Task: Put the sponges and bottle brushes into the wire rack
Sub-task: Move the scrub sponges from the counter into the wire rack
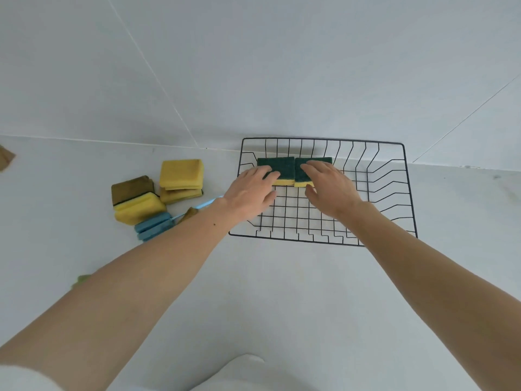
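Observation:
A black wire rack (394,176) sits on the white counter against the wall. Two green-topped yellow sponges lie side by side at its back left: the left sponge (277,165) and the right sponge (300,172). My left hand (251,190) rests with its fingertips on the left sponge. My right hand (329,187) lies with its fingers on the right sponge. Left of the rack lie stacked yellow sponges (181,173), a brown-topped yellow sponge (135,198), blue sponges (153,225) and a light blue brush handle (207,204), partly hidden by my left forearm.
A tiled wall rises right behind the rack. A brown object (5,158) shows at the far left edge. Something green (81,279) peeks out beside my left forearm. White cloth (248,371) fills the bottom middle.

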